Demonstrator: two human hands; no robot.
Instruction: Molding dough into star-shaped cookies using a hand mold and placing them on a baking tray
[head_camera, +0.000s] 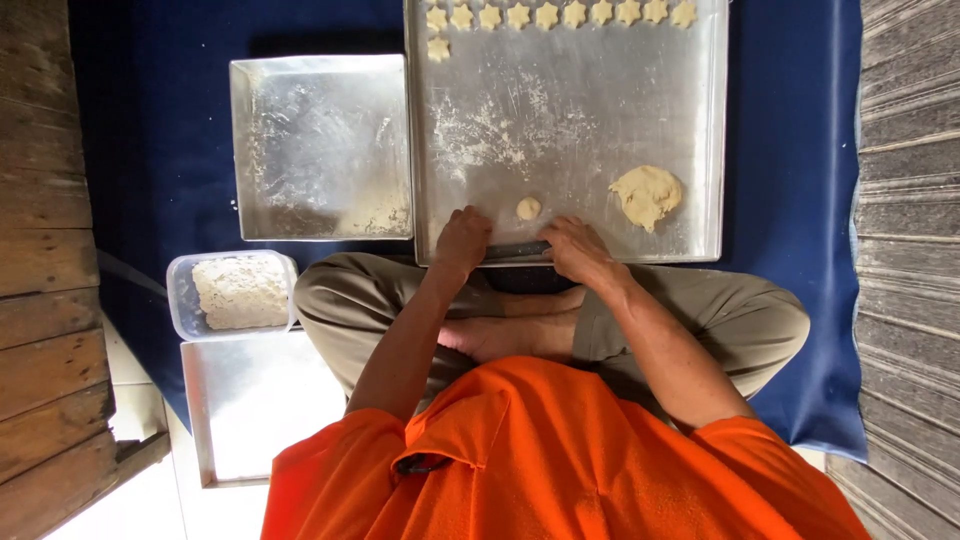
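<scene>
My left hand (463, 240) and my right hand (578, 250) rest on the near edge of a large floured metal tray (570, 120). Each hand grips one end of a dark rod (517, 250) lying along that edge. Just beyond the rod, between my hands, sits a small ball of dough (528, 208). A bigger lump of dough (647, 195) lies on the tray to the right of my right hand. Several star-shaped dough pieces (546, 15) line the tray's far edge, and one more sits below them at the left.
A smaller floured tray (320, 145) adjoins the large one on the left. A clear plastic tub of pale dough (240, 292) stands by my left knee, with another metal tray (250, 400) below it. A blue cloth (790, 200) covers the wooden floor. My crossed legs sit under the large tray's near edge.
</scene>
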